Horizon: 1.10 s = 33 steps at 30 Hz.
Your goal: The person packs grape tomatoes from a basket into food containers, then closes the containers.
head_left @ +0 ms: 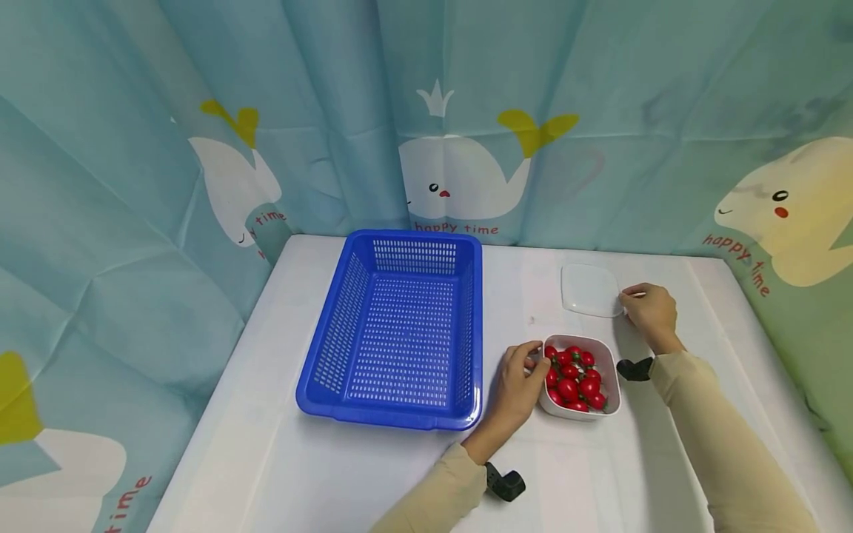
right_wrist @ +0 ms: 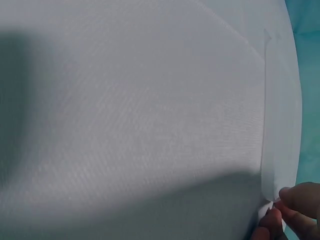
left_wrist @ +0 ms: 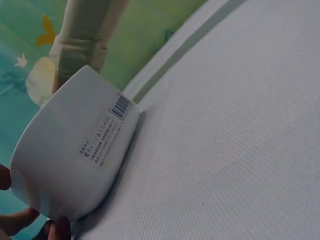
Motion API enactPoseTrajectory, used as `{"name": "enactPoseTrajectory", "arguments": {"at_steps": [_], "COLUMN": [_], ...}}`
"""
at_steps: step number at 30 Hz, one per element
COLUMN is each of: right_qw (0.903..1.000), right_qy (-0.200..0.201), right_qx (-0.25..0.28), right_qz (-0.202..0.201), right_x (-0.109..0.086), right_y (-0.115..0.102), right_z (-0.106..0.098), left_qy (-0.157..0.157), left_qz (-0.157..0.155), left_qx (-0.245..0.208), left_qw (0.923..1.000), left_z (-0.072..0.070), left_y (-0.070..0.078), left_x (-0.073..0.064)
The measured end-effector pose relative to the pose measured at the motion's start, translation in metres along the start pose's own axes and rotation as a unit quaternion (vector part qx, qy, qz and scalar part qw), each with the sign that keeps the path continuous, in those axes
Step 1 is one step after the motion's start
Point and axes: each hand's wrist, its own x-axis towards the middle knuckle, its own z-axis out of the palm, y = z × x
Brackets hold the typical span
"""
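A white, squarish plastic container (head_left: 581, 416) full of small red tomatoes (head_left: 569, 389) with green stems stands on the table. My left hand (head_left: 518, 381) holds its left side, thumb and fingertips against the wall by the rim. In the left wrist view, the container (left_wrist: 65, 145) shows a printed label with a barcode, and fingertips (left_wrist: 60, 230) touch its lower corner. Behind the container is a clear, flat lid (head_left: 589, 289). My right hand (head_left: 651, 309) pinches the lid's right front corner; the right wrist view shows the lid (right_wrist: 280, 125) edge-on between thumb and fingers.
A large blue perforated basket (head_left: 389, 414) stands left of the container, close to my left hand. The white-covered table (head_left: 266, 355) ends at a blue-green curtain (head_left: 333, 178) printed with whales, which hangs along the back and both sides.
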Motion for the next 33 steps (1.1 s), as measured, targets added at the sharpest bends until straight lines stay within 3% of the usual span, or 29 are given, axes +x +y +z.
{"name": "enactPoseTrajectory", "arguments": {"at_steps": [7, 13, 18, 23, 27, 29, 33], "right_qw": [0.9995, 0.9980, 0.9881, 0.9653, 0.9321, 0.9109, 0.8902], "right_qy": [0.024, 0.026, -0.004, -0.074, -0.141, -0.169, -0.194], "right_qx": [-0.007, 0.053, 0.154, 0.251, 0.333, 0.375, 0.406], "right_qz": [0.021, 0.022, 0.009, 0.002, -0.014, -0.027, -0.072], "right_x": [-0.001, -0.014, -0.027, -0.041, -0.050, -0.053, -0.064], "right_y": [0.001, 0.000, -0.003, -0.004, 0.001, 0.004, 0.007], "right_z": [0.003, 0.002, 0.003, 0.003, 0.001, 0.000, -0.001], "left_qy": [-0.002, 0.007, 0.017, 0.027, 0.044, 0.051, 0.055], "left_qz": [-0.002, -0.003, 0.004, 0.014, 0.024, 0.024, 0.017], "left_qx": [-0.004, -0.002, -0.005, -0.008, 0.000, 0.008, 0.001], "left_qw": [1.0000, 1.0000, 0.9998, 0.9995, 0.9987, 0.9984, 0.9984], "left_z": [0.001, 0.002, 0.003, 0.005, 0.008, 0.008, 0.010], "left_y": [0.002, 0.003, 0.002, 0.001, 0.002, 0.002, 0.003], "left_x": [0.000, -0.001, 0.000, 0.001, 0.003, 0.005, 0.006]}}
